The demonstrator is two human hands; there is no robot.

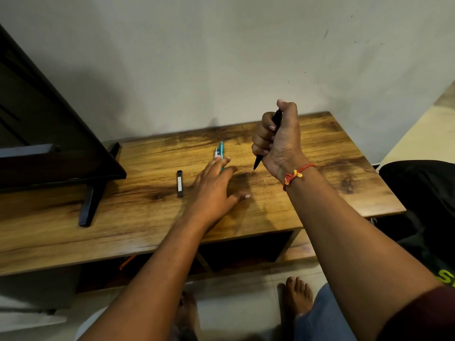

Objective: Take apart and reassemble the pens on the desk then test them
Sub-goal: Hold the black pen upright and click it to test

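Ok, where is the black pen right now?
In the head view, the right hand grips the black pen tip down above the desk, right of centre, just right of the teal pen and the left hand.

Worktop (320, 183) backs onto wall (221, 57). Screen (49, 134) stands at left end. Short bar (180, 183) lies right of screen. Left hand (214, 188) just right of bar, fingertips at two pens (219, 150) lying behind. Right hand (278, 139) further right, above worktop, grips third pen (257, 163), tip down.
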